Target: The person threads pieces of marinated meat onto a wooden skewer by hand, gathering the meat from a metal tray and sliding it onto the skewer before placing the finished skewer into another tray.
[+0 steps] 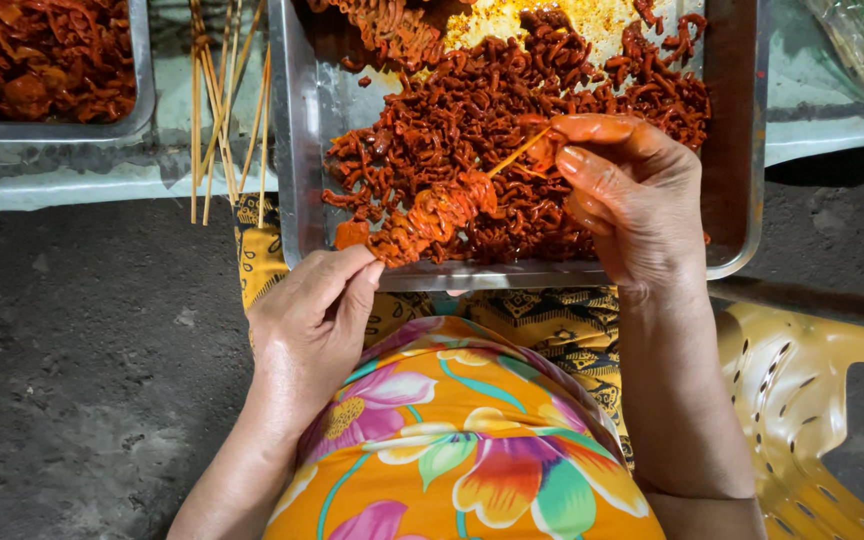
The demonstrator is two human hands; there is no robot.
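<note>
Two bare hands work over a steel tray (292,150) heaped with red, sauce-coated curly strips (472,110). Her left hand (317,315) pinches the near end of a loaded skewer (442,215) at the tray's front rim, fingers closed on it. The right hand (632,195), stained orange, is clenched round the pointed end of that bamboo stick — thumb and forefinger pressing a strip onto it. The skewer lies slanted across the tray's front half, just above the heap. Spare bamboo sticks (217,100) lie on the pale table (72,180) left of the tray, beside a second tray (140,80) of the same red food. A clear bag of sticks (857,40) sits at the far right — a yellow plastic chair (802,400) below it.
</note>
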